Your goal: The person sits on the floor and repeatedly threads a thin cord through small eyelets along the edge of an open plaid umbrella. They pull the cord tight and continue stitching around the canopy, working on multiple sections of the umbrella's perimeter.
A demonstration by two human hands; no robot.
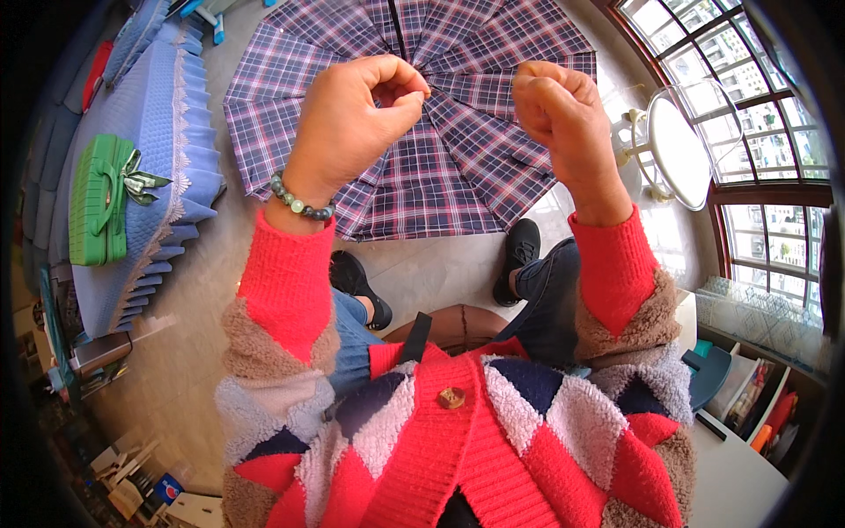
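An open plaid umbrella (422, 198) in navy, red and white spreads over the floor in front of me, with a dark strip or shaft running from its middle to the top of the view. Above its middle, my left hand (356, 119) is raised, thumb and forefinger pinched together; whatever is between the tips is too small to make out. A beaded bracelet (302, 208) circles that wrist. My right hand (563, 119) is held up over the umbrella's right side, fingers curled closed, and their contents are hidden. The two hands are apart.
At left, a green case (99, 202) with a ribbon sits on a blue quilted cover (180, 167). A round white-topped stand (682, 150) is by the windows at right. Beside me is a white desk (735, 466) with a drawer of items. My shoes (524, 251) flank the umbrella's near edge.
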